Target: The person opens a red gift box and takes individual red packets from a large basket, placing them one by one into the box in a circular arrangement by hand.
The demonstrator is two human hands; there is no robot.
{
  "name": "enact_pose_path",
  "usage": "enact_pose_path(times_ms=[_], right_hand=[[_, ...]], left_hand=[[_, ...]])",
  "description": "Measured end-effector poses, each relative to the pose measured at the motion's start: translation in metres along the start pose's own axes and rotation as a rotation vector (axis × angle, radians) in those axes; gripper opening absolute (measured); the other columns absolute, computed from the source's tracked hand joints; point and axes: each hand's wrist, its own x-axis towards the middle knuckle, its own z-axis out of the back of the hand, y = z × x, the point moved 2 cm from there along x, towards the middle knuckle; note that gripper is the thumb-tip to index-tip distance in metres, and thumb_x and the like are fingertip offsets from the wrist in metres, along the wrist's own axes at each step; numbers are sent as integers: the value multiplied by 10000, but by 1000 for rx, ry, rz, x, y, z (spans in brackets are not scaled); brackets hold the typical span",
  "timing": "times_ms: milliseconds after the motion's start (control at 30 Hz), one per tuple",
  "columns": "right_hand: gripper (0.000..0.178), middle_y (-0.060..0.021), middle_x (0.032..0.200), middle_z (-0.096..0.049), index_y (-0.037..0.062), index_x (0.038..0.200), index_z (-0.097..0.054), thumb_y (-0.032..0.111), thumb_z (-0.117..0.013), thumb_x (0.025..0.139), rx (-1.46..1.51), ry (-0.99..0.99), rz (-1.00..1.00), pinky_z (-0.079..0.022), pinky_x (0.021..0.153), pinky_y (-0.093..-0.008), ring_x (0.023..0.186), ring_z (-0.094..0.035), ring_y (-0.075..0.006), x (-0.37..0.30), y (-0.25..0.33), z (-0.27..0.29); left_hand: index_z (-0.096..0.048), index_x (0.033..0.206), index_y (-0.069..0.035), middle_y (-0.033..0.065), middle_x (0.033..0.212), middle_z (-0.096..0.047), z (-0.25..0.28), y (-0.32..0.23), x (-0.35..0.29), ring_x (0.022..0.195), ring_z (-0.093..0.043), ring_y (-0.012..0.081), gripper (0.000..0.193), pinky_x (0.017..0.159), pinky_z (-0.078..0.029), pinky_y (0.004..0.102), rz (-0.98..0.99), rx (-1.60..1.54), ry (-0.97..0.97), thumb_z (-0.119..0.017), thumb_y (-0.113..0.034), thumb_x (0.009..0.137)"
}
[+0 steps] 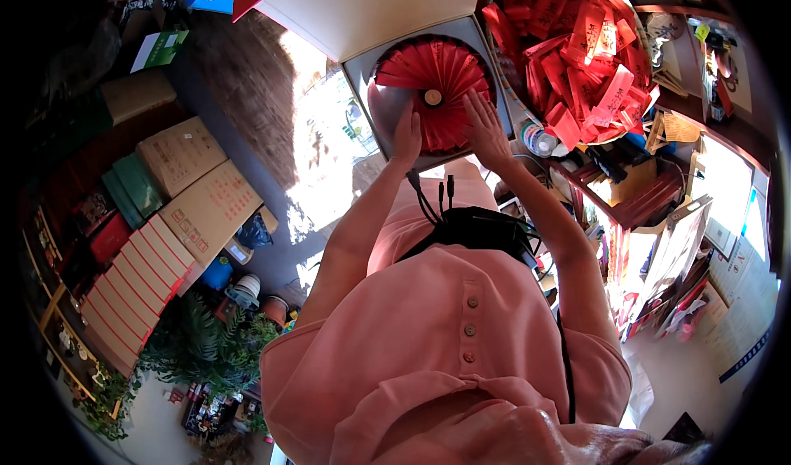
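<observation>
In front of me a square box point(353, 74) stands with its pale lid point(371, 8) raised. Inside lies a round, dark tray point(386, 105), on which flat red paper packets point(437, 60) overlap in a fan around a small gold-coloured disc point(433, 97). Packets cover most of the round; its left part shows a smooth, bare surface. My left hand point(407, 138) is at the fan's lower left, fingers stretched out, holding nothing visible. Over its right edge lies my right hand point(489, 131), fingers straight and slightly apart, against the packets. Whether the left fingertips touch them, I cannot tell.
A round basket point(512, 94) heaped with loose red packets point(577, 61) stands right of the box. Below it are a clear plastic bottle point(538, 141) and a wooden rack point(634, 205). Cardboard cartons point(210, 210) and potted plants point(206, 341) line the left. Black cables point(428, 201) hang at my waist.
</observation>
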Motion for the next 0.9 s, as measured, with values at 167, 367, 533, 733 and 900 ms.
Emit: enact_pose_path(times_ms=[167,367,533,733,900], right_hand=[[532,-166,1468,-260,61,1379,-356,35,-485,863,179,-165,-124,-287,1066,-401,1333,-298,-341,-18,-14,35],[331,-169,1231,-497,31,1135,-568,-41,-494,821,227,-357,-158,-417,939,-372,1129,-503,-346,-39,-27,74],[194,-133,953,-572,13,961,-597,-57,-509,803,151,-555,-318,-498,707,-333,828,-601,-280,-74,-59,110],[402,-141,1032,-541,47,1099,-504,69,-653,727,-183,-509,-488,-413,887,-408,1010,-511,-325,-112,-105,115],[605,-150,1193,-491,73,1249,-451,179,-699,707,-358,-359,-430,-374,934,-411,1107,-451,-324,-86,-100,104]], left_hand=[[-318,1372,20,212,1350,-429,2,-9,-1,1289,-376,326,462,1074,-274,350,-111,28,12,-359,-217,978],[-283,1375,39,246,1381,-370,26,0,4,1269,-388,358,508,1051,-308,373,64,191,113,-385,-245,966],[-190,1400,50,291,1381,-337,47,-3,-4,1273,-363,399,588,1054,-306,399,30,311,157,-428,-242,949],[-122,1416,56,287,1426,-260,52,-13,-6,1305,-309,403,652,1078,-271,402,-117,363,158,-462,-162,904],[-168,1408,56,268,1425,-268,58,-6,-7,1314,-298,391,645,1086,-260,413,-202,367,173,-489,-108,873]])
